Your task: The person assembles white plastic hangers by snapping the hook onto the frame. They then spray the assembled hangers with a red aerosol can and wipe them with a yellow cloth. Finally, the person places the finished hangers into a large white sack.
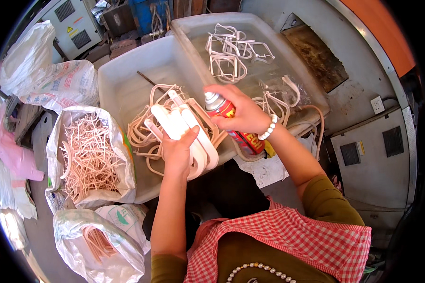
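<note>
My left hand is closed round a thick, pale pink moulded piece with long rounded loops; it looks like plastic, its exact kind unclear. Just right of it, my right hand grips a red spray can with a silver and white top, tilted so its nozzle end points toward the piece. Below and behind the piece, a heap of thin pink bent strips lies in the left grey tub. A dark thin rod leans there too.
Pale looped frames lie in water in the right tub. At left stands a sack of short pink offcuts; a lower white bag holds longer strips. A hose curves beside the grey machine housing.
</note>
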`<state>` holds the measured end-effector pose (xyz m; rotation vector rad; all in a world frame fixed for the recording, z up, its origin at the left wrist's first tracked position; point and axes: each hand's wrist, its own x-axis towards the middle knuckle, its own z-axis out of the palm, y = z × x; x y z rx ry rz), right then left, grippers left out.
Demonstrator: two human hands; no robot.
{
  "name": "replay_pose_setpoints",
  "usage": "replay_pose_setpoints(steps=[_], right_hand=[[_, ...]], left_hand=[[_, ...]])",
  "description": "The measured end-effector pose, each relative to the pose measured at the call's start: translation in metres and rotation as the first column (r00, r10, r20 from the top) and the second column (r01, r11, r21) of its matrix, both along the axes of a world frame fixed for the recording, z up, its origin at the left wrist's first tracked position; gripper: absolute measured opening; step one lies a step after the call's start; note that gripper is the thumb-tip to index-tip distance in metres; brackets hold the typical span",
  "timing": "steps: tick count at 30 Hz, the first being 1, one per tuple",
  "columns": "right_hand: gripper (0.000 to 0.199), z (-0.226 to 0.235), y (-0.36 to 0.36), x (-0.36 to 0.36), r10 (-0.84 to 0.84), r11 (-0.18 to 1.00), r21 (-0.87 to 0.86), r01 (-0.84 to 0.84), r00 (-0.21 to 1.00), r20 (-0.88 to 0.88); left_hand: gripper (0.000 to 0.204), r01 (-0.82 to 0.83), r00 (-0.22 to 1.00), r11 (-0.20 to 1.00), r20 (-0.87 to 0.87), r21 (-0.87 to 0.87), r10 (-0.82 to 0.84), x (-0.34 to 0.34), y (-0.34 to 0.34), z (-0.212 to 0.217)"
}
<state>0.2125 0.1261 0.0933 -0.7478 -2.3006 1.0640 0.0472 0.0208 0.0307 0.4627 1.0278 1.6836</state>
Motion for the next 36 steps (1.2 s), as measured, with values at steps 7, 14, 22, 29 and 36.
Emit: replay_pose_setpoints(steps=[7,14,22,29,36], right_hand=[[0.054,-0.011,-0.006,-0.022,-0.066,0.827,0.550,-0.114,0.953,0.296],[0.054,-0.014,-0.008,-0.027,-0.065,0.820,0.550,-0.160,0.928,0.367],[0.056,-0.017,-0.008,-0.027,-0.085,0.814,0.559,-0.161,0.918,0.387],[0.056,-0.001,0.001,-0.018,-0.244,0.843,0.538,0.008,0.897,0.369],[0.057,0.010,0.005,-0.005,-0.238,0.874,0.478,0.090,0.936,0.258]], left_hand=[[0.050,0.020,1.000,0.999,0.009,-0.037,-0.020,-0.002,0.007,-0.014],[0.049,0.034,0.999,0.997,-0.015,-0.072,-0.035,-0.003,0.007,-0.011],[0.049,-0.002,1.000,0.997,-0.029,-0.076,0.000,-0.001,0.008,-0.011],[0.053,0.042,0.994,0.995,-0.094,-0.095,-0.051,-0.004,0.000,-0.005],[0.059,0.166,0.951,0.986,-0.261,-0.027,-0.167,-0.012,-0.018,-0.008]])
